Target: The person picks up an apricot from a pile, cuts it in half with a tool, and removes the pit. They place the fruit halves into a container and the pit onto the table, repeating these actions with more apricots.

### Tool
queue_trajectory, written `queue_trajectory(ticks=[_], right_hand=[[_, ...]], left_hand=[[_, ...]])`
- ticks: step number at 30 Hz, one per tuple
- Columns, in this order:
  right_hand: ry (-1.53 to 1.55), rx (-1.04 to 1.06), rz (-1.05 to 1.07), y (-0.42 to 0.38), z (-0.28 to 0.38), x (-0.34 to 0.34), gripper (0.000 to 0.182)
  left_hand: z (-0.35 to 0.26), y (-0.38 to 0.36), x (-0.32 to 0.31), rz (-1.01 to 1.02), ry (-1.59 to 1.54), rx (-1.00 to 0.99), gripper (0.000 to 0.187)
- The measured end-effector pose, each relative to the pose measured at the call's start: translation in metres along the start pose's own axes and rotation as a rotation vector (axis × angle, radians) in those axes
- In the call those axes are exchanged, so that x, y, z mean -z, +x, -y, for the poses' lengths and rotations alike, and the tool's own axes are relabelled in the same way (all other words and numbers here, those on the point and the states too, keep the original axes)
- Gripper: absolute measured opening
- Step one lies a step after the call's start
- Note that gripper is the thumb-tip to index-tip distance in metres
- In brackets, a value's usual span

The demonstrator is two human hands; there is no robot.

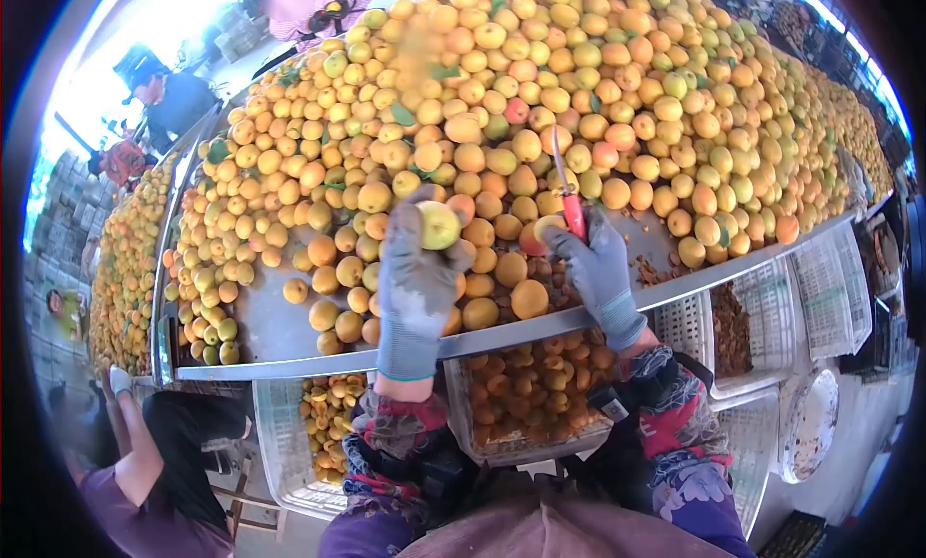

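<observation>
My left hand (417,278), in a grey work glove, is closed around a yellow-green apricot (440,225) just above the heap. My gloved right hand (596,269) grips a small knife (573,215) by its red handle, the thin blade pointing up and away from me over the fruit. A reddish apricot (531,240) shows beside the right fingertips. Below and between both hands, loose apricots (529,299) rest near the metal edge of the sorting table (280,319).
A large apricot heap (540,66) covers the table. Under its front edge stand a crate (473,428) of cut apricots and another crate (280,442) at left. White crates (830,293) and a round white tub (810,428) stand at right. A person (159,452) sits at left; others are across the table.
</observation>
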State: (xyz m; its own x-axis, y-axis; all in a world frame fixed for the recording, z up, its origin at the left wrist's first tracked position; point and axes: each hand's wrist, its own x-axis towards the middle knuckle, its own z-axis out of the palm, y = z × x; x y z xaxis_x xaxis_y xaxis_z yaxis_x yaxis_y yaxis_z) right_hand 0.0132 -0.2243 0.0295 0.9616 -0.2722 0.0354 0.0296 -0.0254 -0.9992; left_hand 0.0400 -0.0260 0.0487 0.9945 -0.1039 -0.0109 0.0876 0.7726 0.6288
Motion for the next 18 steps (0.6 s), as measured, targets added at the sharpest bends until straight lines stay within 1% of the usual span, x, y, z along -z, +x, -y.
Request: queue_trajectory(ticks=[1, 2, 3, 5, 7, 9, 10, 11, 13, 14, 15, 17, 18], right_hand=[[0.012, 0.087, -0.014, 0.006, -0.004, -0.001, 0.024], [-0.154, 0.113, -0.021, 0.008, 0.005, 0.0, 0.025], [-0.155, 0.122, -0.012, 0.011, 0.004, -0.001, 0.025], [-0.018, 0.082, -0.006, 0.017, -0.002, -0.002, 0.027], [0.008, 0.084, 0.02, 0.017, -0.009, -0.003, 0.027], [0.192, 0.076, 0.038, 0.011, -0.005, -0.005, 0.027], [0.16, -0.02, 0.07, 0.001, 0.006, -0.001, 0.029], [0.163, -0.017, 0.07, -0.005, 0.011, 0.0, 0.029], [0.214, 0.002, 0.219, -0.015, 0.016, 0.004, 0.032], [0.193, 0.049, 0.266, -0.023, 0.022, 0.006, 0.036], [0.196, 0.05, 0.261, -0.029, 0.024, 0.007, 0.036], [0.277, 0.013, 0.33, -0.038, 0.03, 0.008, 0.038], [0.289, 0.012, 0.335, -0.042, 0.039, 0.007, 0.04]], left_hand=[[0.002, -0.002, 0.0, 0.062, -0.051, 0.105, 0.036], [0.001, -0.005, -0.008, 0.053, -0.091, 0.146, 0.039], [0.0, -0.006, -0.01, 0.053, -0.094, 0.135, 0.039], [0.0, -0.007, -0.013, 0.263, -0.159, 0.215, 0.04], [0.002, -0.007, -0.015, 0.251, -0.115, 0.184, 0.042], [0.005, -0.005, -0.011, 0.347, -0.093, 0.184, 0.045], [0.003, -0.006, -0.012, 0.342, -0.086, 0.185, 0.046], [0.003, -0.007, -0.015, 0.344, -0.083, 0.184, 0.046], [0.004, -0.01, -0.021, 0.311, -0.065, 0.156, 0.044], [0.004, -0.009, -0.022, 0.313, -0.062, 0.159, 0.044], [0.003, -0.009, -0.022, 0.35, -0.034, 0.139, 0.044], [0.005, -0.01, -0.022, 0.388, -0.008, 0.125, 0.044], [0.006, -0.01, -0.021, 0.392, 0.105, 0.076, 0.048]])
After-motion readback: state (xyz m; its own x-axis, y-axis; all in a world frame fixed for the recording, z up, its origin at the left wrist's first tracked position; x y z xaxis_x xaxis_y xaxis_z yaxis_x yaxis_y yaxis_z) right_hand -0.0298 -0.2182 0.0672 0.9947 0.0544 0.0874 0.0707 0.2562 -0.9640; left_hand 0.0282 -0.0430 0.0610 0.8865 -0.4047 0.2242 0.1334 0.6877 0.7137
